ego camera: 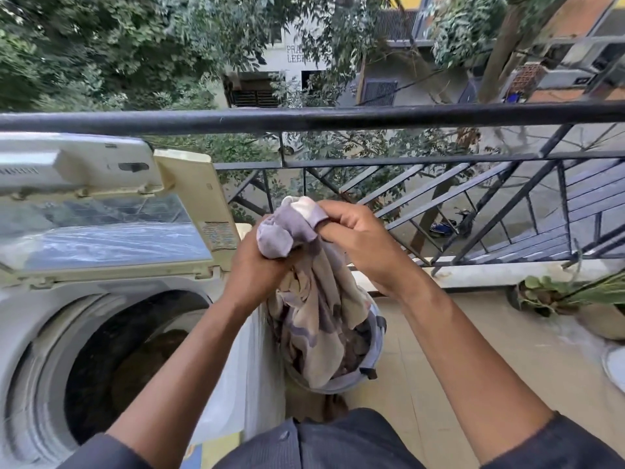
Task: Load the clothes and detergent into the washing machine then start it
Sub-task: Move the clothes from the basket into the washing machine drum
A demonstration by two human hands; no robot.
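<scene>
A cream and lilac patterned garment (314, 299) hangs between my hands, its lower end trailing into a grey laundry basket (375, 350) on the floor. My left hand (257, 265) grips the bunched cloth from below. My right hand (351, 231) pinches its upper end. Both hands are to the right of the top-loading washing machine (27, 326), above the basket. The machine's lid (108, 238) stands raised, and the dark drum (135, 360) shows brownish clothes inside. No detergent container is plainly visible.
A black metal balcony railing (338, 118) runs across just beyond my hands, with trees and buildings past it. Potted plants (575, 299) sit at the right on the tiled floor (439, 367). A yellow and blue object (203, 451) lies by the machine's front right corner.
</scene>
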